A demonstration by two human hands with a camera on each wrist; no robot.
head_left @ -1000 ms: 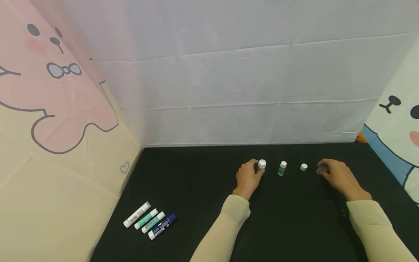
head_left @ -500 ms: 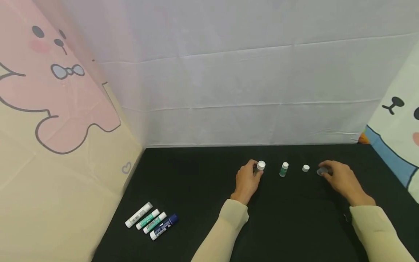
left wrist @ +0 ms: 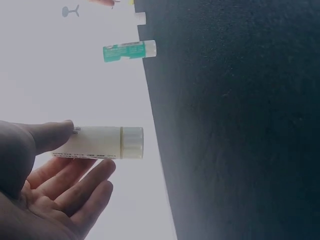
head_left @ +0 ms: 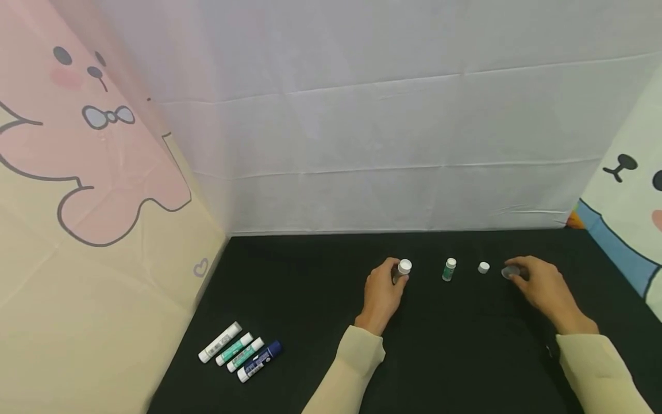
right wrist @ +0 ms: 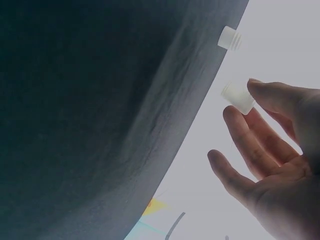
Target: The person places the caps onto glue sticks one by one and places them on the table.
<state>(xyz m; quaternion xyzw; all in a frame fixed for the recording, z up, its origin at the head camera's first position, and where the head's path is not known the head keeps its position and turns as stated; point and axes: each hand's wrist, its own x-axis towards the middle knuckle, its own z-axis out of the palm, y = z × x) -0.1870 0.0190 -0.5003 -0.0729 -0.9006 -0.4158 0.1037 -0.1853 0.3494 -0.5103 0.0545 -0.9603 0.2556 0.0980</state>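
Note:
My left hand (head_left: 381, 295) pinches a white glue stick (left wrist: 100, 141) between thumb and fingers, holding it upright with its white end (head_left: 404, 266) up. To its right a small green-labelled glue stick (head_left: 449, 269) with white ends stands upright on the black table. Beyond that sits a small white cap (head_left: 483, 267), touched by neither hand. Farther right, my right hand (head_left: 542, 286) pinches a translucent cap (right wrist: 238, 97) between thumb and fingertips, low over the table. The right wrist view shows the white cap (right wrist: 229, 38) beyond the pinched one.
Several glue sticks lie side by side at the table's left: a white one (head_left: 220, 342), green-labelled ones (head_left: 234, 349) and a dark blue one (head_left: 260, 361). A white cloth wall (head_left: 331, 172) rises behind the black table (head_left: 310, 287), with printed cloth at both sides.
My left hand has moved a little left and nearer, taking the white glue stick farther from the standing green one. The right hand stays about where it was with its cap.

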